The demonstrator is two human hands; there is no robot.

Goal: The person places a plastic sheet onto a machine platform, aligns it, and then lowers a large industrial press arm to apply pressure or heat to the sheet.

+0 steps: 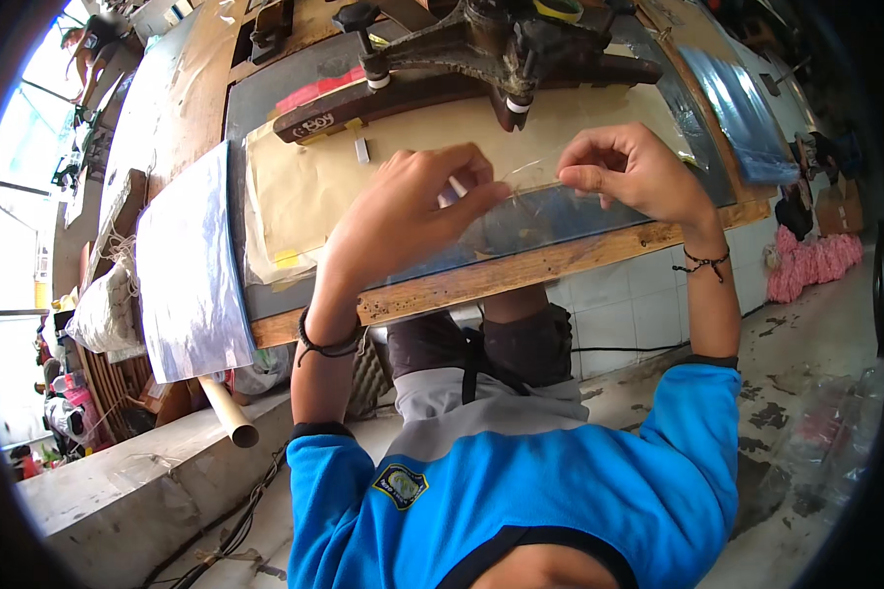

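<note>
My left hand (403, 211) is over the near part of the work table, fingers curled and thumb and fingertips close together. A small whitish object (452, 191) shows inside its curl; its kind is unclear. My right hand (638, 175) pinches with thumb and forefinger a little to the right. Between the two hands stretches a thin clear plastic strip (532, 185), hard to make out. Below them lies a large sheet of tan paper (295, 187) on a dark board (550, 218). A small grey-white block (361, 150) rests on the paper.
A dark bar (413, 106) with a heavy metal clamp frame (481, 44) lies across the paper's far side. Clear plastic sheets hang over the left edge (187, 265) and lie at the right (737, 113). A wooden rail (521, 263) edges the table; a tube (231, 412) sticks out below.
</note>
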